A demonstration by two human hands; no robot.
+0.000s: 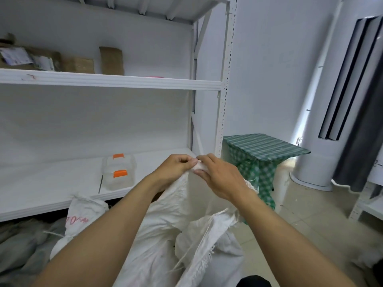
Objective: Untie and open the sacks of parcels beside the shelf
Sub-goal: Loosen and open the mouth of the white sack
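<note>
A large white woven sack [165,228] stands in front of me beside the white shelf [116,81]. Its gathered neck is pulled up to about shelf-board height. My left hand [176,168] pinches the neck from the left. My right hand [219,179] grips the bunched top and tie from the right, fingertips touching those of the left. A flap of the sack mouth [209,230] hangs frayed below my right forearm. A second white sack [80,216] with red writing stands tied at the left, under the lower shelf edge.
Two clear plastic boxes with orange clips [119,172] sit on the lower shelf board. Cardboard parcels [78,64] rest on the upper board. A green checked table [263,150] stands right of the shelf. Grey sacks [22,245] lie at the lower left. A dark curtain [360,121] hangs at the right.
</note>
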